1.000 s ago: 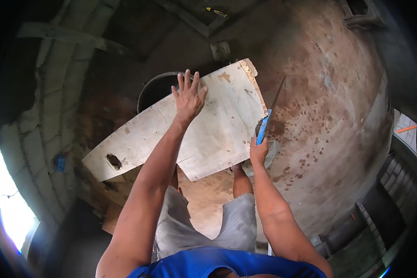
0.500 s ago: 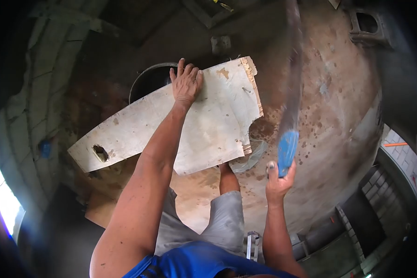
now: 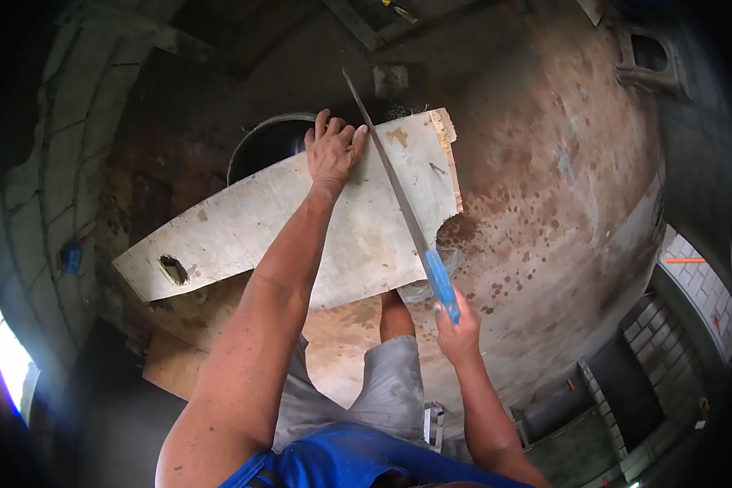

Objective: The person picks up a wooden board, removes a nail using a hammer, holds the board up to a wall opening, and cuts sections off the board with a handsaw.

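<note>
- The right hand point(image 3: 461, 327), fingers closed around the saw point(image 3: 398, 193) handle, had swung it over the board point(image 3: 370, 224).
- The left hand point(image 3: 333, 154) stayed on the board, fingers slightly apart.

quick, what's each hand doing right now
left hand: open, resting on the board
right hand: closed around the saw's blue handle

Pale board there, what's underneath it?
The pale board partly covers a round dark tub at its far edge and a lower leg at its near edge. Anything else beneath it is hidden from view.
</note>
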Available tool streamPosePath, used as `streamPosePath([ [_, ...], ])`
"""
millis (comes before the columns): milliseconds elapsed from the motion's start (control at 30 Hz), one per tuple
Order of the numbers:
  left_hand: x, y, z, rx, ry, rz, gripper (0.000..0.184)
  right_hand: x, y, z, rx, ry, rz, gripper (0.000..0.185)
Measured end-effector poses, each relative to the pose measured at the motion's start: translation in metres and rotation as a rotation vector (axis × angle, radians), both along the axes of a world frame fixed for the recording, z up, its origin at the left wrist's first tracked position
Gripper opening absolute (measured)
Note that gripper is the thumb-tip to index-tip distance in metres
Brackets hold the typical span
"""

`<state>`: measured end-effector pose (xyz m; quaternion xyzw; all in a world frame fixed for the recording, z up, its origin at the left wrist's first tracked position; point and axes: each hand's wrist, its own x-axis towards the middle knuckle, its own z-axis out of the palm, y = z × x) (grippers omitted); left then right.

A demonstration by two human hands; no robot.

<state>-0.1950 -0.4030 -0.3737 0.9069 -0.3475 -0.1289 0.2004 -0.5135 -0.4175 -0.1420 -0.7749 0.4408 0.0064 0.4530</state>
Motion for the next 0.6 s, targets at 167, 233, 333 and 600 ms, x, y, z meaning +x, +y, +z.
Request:
streamPosePath([
  [167, 0.000, 0.000, -0.003, 0.011, -0.006, -0.029, 0.034, 0.032, -0.010, -0.006, 0.045, 0.009, -0.061, 0.045],
  [233, -0.003, 0.001, -0.006, 0.022, -0.015, -0.030, 0.034, 0.108, -0.032, -0.033, 0.068, 0.182, -0.039, 0.043],
  [333, 0.001, -0.004, -0.004, 0.038, -0.047, -0.020, 0.034, 0.172, -0.048, -0.095, 0.028, 0.103, -0.086, 0.041],
  [600, 0.001, -0.003, -0.006, 0.045, 0.011, -0.006, 0.037, 0.129, -0.041, -0.052, 0.069, -0.068, -0.156, 0.041],
])
